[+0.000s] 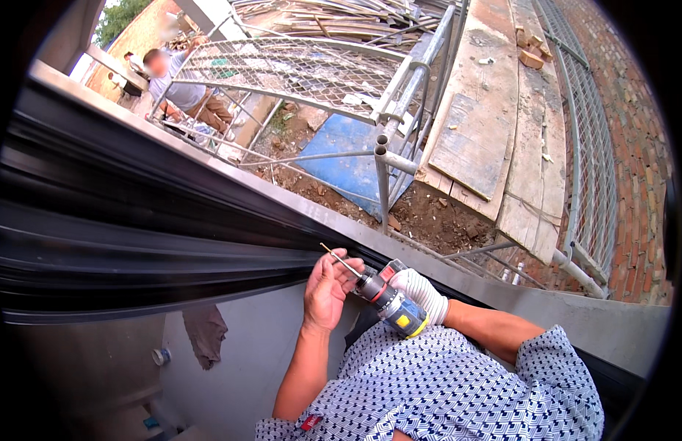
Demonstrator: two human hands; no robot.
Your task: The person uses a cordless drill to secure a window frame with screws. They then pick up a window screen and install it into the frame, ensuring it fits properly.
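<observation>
Right hand (423, 292), in a white glove, closed round the grip of the drill (401, 312), held just in front of the patterned shirt (429, 375); long axis of the tool slants up and left, away from the body. Bare left hand (326, 292) is the nearer one to the bit (346, 266), which runs from the chuck past its loosely bent fingers, tip clear of them; cannot tell whether they touch or pinch it. Beyond: black ribbed strips (135, 213) leftward, a pale ledge (315, 213), then scaffold tubing (383, 184) and planks (535, 162).
</observation>
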